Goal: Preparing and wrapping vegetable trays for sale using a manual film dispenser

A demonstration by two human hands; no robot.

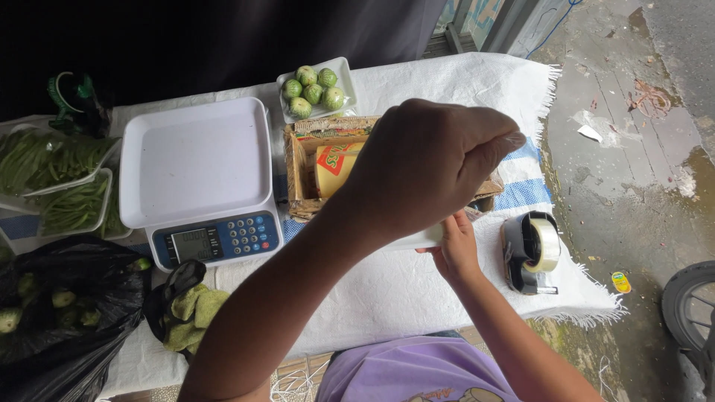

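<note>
Raised left hand [424, 167] curls shut, contents hidden; right hand [456, 249] grips a white tray [417, 240] by its edge above the worktop [387, 290] — light, thin, likely bendy — best supported underneath.

A weighing scale [197, 179] stands on the table [387, 290], trays of green beans [63, 179] to its left. A cardboard box [305, 167] sits right of the scale; behind it, a tray of round vegetables [316, 88]. A tape dispenser [530, 253] sits farther right.

Smooth white plastic scale [195, 160], coarse woven table cloth [387, 286] — glossy tape roll [547, 244]
</note>
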